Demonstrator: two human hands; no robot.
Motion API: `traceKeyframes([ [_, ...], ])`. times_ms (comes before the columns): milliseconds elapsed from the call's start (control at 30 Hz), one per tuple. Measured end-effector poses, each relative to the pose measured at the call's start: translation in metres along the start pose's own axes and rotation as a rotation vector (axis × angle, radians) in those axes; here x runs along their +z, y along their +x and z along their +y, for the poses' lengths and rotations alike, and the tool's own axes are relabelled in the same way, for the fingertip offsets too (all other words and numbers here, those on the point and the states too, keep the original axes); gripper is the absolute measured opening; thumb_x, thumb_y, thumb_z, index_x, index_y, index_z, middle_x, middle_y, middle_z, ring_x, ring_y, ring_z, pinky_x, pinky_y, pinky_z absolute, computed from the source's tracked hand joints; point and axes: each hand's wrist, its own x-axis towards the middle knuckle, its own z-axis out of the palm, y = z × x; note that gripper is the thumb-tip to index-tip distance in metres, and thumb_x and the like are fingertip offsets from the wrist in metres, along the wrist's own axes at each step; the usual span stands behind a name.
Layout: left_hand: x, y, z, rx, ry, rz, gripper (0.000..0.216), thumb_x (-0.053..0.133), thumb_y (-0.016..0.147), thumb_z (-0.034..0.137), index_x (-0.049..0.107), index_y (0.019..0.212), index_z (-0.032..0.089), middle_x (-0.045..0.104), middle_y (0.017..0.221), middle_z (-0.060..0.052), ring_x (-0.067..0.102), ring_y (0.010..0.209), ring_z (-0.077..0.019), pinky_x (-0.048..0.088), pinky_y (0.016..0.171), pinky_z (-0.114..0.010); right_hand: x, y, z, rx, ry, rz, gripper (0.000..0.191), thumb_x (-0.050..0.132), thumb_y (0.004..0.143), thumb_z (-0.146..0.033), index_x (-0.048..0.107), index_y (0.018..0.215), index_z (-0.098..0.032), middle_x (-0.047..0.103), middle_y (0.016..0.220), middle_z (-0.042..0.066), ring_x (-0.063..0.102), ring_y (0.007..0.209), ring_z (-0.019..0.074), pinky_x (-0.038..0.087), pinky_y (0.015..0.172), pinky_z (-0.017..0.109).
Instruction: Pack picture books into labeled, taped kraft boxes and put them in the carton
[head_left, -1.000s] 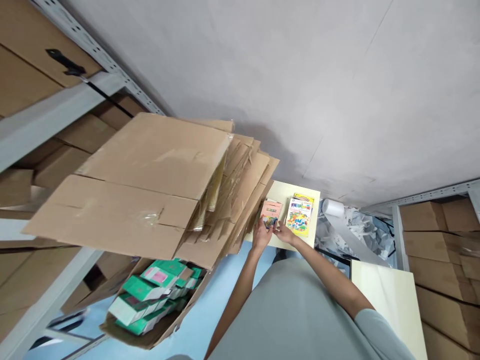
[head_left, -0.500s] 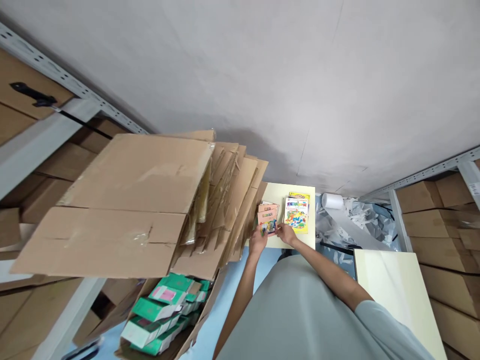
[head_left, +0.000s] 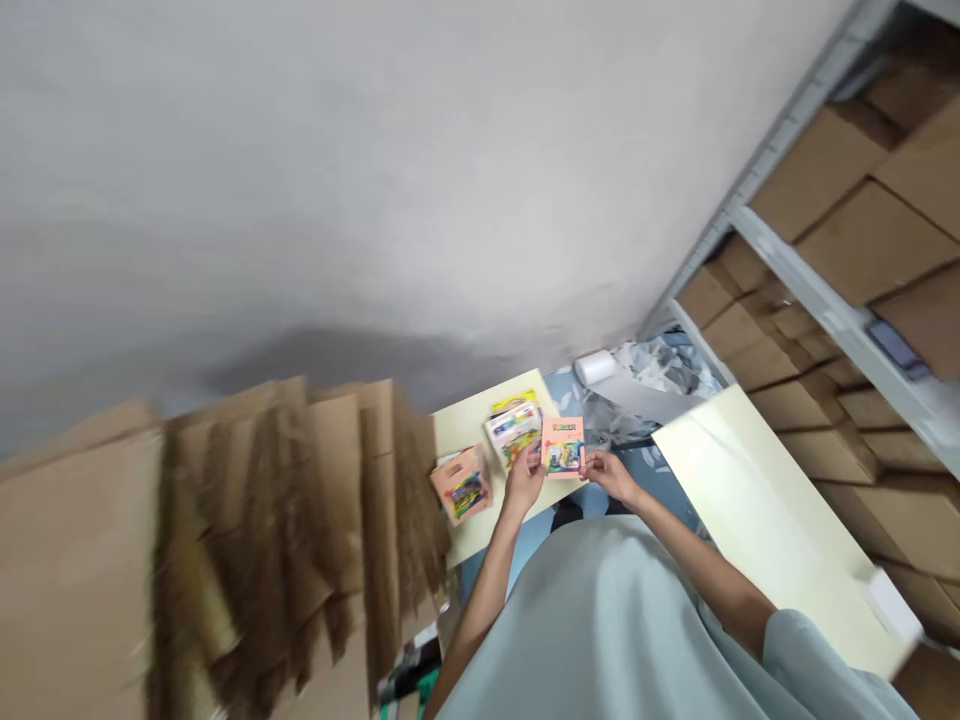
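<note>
A small pink booklet [head_left: 562,446] with a colourful picture on its cover is held up between both hands. My left hand [head_left: 524,482] pinches its left edge, and my right hand [head_left: 611,474] grips the lower right edge. Behind my left hand, a stack of white and yellow picture books [head_left: 514,425] lies on the cream table [head_left: 459,408], partly hidden by that hand. To the left of it, more pink booklets [head_left: 464,487] rest in a loose pile on the same table.
Flattened cardboard sheets [head_left: 330,520] stand upright on the left, beside the table. A second cream table [head_left: 765,500] is at right, before a rack of cardboard boxes [head_left: 799,410]. A white roll [head_left: 595,367] and crumpled packing scraps [head_left: 664,362] lie beyond the tables.
The pink booklet has been lifted from the pile and carried right, past the picture books, in both hands. The view has swung to the right, bringing more of the second table into sight.
</note>
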Motion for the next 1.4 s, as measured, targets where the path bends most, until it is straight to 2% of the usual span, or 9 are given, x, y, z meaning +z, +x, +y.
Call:
traceKeyframes([
  [100,0.056,0.026,0.030,0.049,0.021,-0.280,0.050,0.073,0.082,0.022,0.067,0.132,0.017,0.078,0.107,-0.009,0.077,0.100,-0.0237,0.064,0.092,-0.041,-0.047,-0.041,0.004,-0.048,0.129,0.206,0.045,0.090,0.071,-0.054,0.067,0.093,-0.022,0.075,0.082,0.003,0.073,0.081,0.0232,0.058,0.087,0.040],
  [200,0.118,0.038,0.058,0.065,0.063,-0.557,0.054,0.074,0.081,0.024,0.065,0.134,0.018,0.077,0.108,-0.009,0.076,0.098,-0.0222,0.064,0.091,-0.039,-0.084,-0.089,0.012,-0.072,0.226,0.419,0.049,0.090,0.072,-0.057,0.070,0.097,-0.021,0.076,0.085,0.004,0.073,0.083,0.0225,0.057,0.088,0.039],
  [333,0.202,0.027,0.092,0.081,0.160,-0.866,0.059,0.074,0.079,0.024,0.065,0.137,0.019,0.077,0.110,-0.008,0.075,0.096,-0.0195,0.063,0.090,-0.037,-0.126,-0.154,0.024,-0.105,0.354,0.628,0.051,0.091,0.072,-0.060,0.072,0.099,-0.021,0.078,0.090,0.005,0.073,0.085,0.0216,0.057,0.088,0.038],
  [433,0.256,0.004,0.112,0.078,0.155,-1.004,0.059,0.076,0.078,0.025,0.066,0.136,0.017,0.077,0.110,-0.008,0.075,0.095,-0.0184,0.062,0.091,-0.035,-0.155,-0.198,0.035,-0.131,0.418,0.735,0.055,0.092,0.070,-0.063,0.073,0.100,-0.021,0.078,0.093,0.005,0.072,0.087,0.0213,0.056,0.087,0.037],
  [600,0.327,-0.042,0.124,0.031,0.106,-1.060,0.062,0.080,0.075,0.028,0.068,0.134,0.016,0.076,0.110,-0.009,0.073,0.094,-0.0176,0.060,0.090,-0.033,-0.208,-0.250,0.059,-0.149,0.516,0.796,0.057,0.095,0.068,-0.063,0.074,0.100,-0.021,0.078,0.093,0.005,0.073,0.088,0.0215,0.055,0.085,0.036],
  [900,0.449,-0.099,0.098,0.035,0.326,-0.998,0.048,0.075,0.070,0.021,0.076,0.117,0.016,0.079,0.108,-0.009,0.075,0.086,-0.0195,0.061,0.080,-0.032,-0.302,-0.290,0.129,-0.134,0.624,0.868,0.047,0.093,0.065,-0.051,0.070,0.094,-0.022,0.072,0.083,0.002,0.069,0.083,0.0212,0.053,0.084,0.037],
  [1000,0.478,-0.112,0.093,0.041,0.378,-0.999,0.046,0.071,0.069,0.017,0.077,0.115,0.017,0.081,0.110,-0.009,0.076,0.087,-0.0205,0.061,0.077,-0.031,-0.316,-0.297,0.147,-0.134,0.651,0.895,0.046,0.090,0.068,-0.053,0.069,0.094,-0.022,0.072,0.083,0.002,0.068,0.082,0.0207,0.052,0.082,0.035],
  [1100,0.494,-0.118,0.089,0.046,0.404,-1.006,0.047,0.069,0.070,0.016,0.077,0.116,0.016,0.081,0.112,-0.009,0.077,0.085,-0.0199,0.061,0.076,-0.031,-0.322,-0.301,0.159,-0.139,0.692,0.910,0.045,0.089,0.071,-0.054,0.068,0.096,-0.022,0.072,0.084,0.001,0.067,0.082,0.0205,0.052,0.081,0.035],
  [1400,0.507,-0.108,0.086,0.031,0.477,-1.026,0.060,0.072,0.074,0.020,0.071,0.134,0.017,0.082,0.101,-0.007,0.077,0.091,-0.0217,0.060,0.085,-0.033,-0.331,-0.288,0.161,-0.148,0.733,0.931,0.047,0.090,0.070,-0.056,0.066,0.095,-0.024,0.073,0.082,0.001,0.070,0.083,0.0221,0.052,0.080,0.035],
])
